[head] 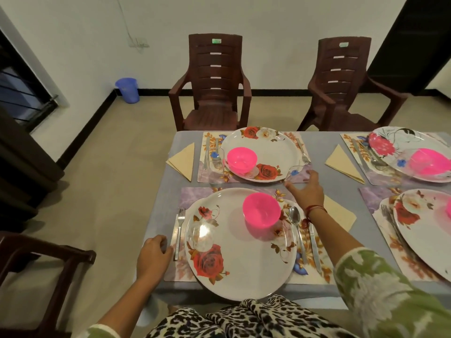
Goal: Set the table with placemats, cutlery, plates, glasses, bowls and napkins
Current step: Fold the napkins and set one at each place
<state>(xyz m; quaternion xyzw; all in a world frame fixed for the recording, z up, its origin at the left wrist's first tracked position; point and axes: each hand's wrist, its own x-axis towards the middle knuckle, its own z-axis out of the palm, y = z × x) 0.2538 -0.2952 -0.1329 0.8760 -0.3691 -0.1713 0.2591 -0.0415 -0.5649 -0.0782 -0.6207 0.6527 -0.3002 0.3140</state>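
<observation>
The worktop point(161, 191) lay under a smooth grey cloth, squared off at its near edge. Behind it stood two brown moulded plastic chairs point(214, 81), slatted backs upright. Four rectangular placemats were down, glossy with a flower print; the near mat point(175, 272) carried the biggest piece, a round white plate point(244, 259) with red roses printed on its shiny face. A second round plate point(273, 152) sat on the far mat point(212, 176), same rose pattern. Off to the right, two more floral plates were only partly in view.

On the near plate stood a bright pink plastic bowl point(262, 212), round and deep, and a clear glass point(201, 234) lay at its left, nearly invisible but for the glare. The far plate held a matching pink bowl point(241, 159).

Napkins next: a pale yellow one folded to a triangle point(183, 161) lay left of the far mat, another napkin point(340, 213) lay partly under the right forearm.

The right hand point(307, 189) reached out between the two mats, fingers spread apart, touching a small clear glass point(297, 173) at the far mat's corner. The left hand point(152, 256) rested at the near mat's left edge, fingers curled in loosely, gripping nothing I could see.

Smallest: a steel fork point(179, 232) lay left of the near plate, a spoon point(296, 228) and knife point(314, 250) to its right.
</observation>
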